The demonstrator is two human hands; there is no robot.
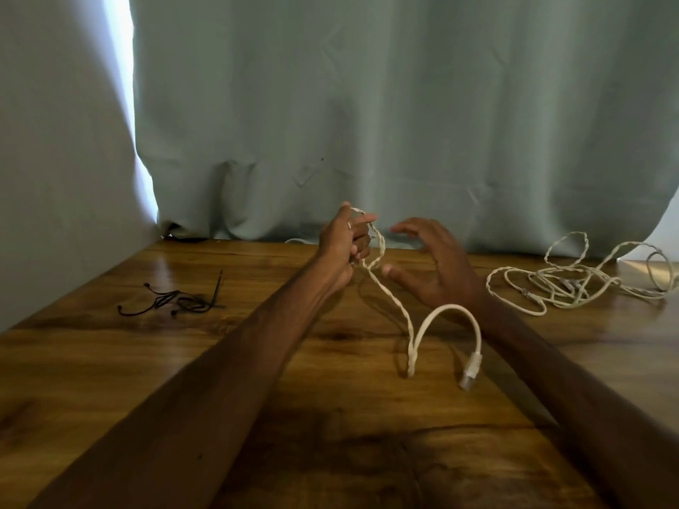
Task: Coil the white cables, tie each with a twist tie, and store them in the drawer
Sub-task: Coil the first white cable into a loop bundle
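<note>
One white cable (406,313) hangs from the left hand (343,247), which grips it near the tabletop's (110,361) far edge, plug end (470,376) on the wood; the right hand (433,266) beside it is spread wide, holding nothing; other cables (573,284) tangle toward the right edge; black twist ties (176,303), apparently, lie left.

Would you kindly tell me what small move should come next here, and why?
Probably the right hand should take the white cable just below the left hand and lift it into another loop. The left hand grips only a small loop, the right hand is open and holds nothing, and the connector end lies loose on the table.
</note>
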